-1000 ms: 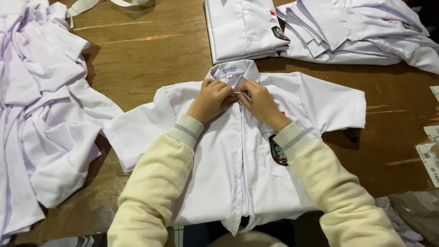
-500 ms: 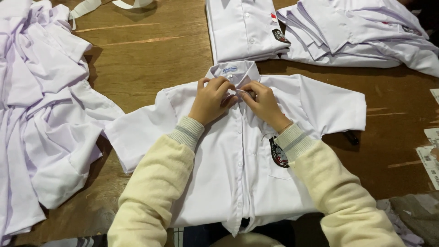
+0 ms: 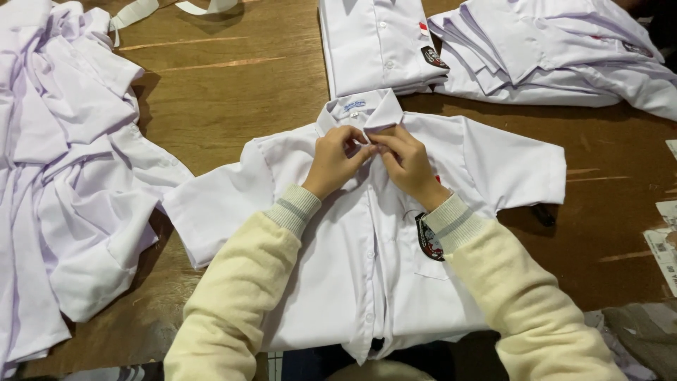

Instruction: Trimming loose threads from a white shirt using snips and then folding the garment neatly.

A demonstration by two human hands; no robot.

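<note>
On the wooden bench (image 3: 233,99) we see a heap of white shirts (image 3: 63,176) at left, folded shirts (image 3: 381,42) ahead, and papers (image 3: 666,247) at right.

pale neck label (image 3: 355,105) inside collar (rectangular), chest badge (image 3: 427,238)

I noted the shirt (image 3: 367,275) as thin white woven cloth, matt, smooth with soft creases; its chest badge (image 3: 427,238) looked embroidered, dark and slightly raised. The table (image 3: 233,92) was brown wood, worn, with a dull sheen and pale scratches. My sleeves (image 3: 233,303) were cream knit, fuzzy, with ribbed cuffs. The heap of shirts (image 3: 63,176) at left was the same matt cloth, heavily crumpled. Paper slips (image 3: 666,247) at the right edge looked flat and matt.
</note>
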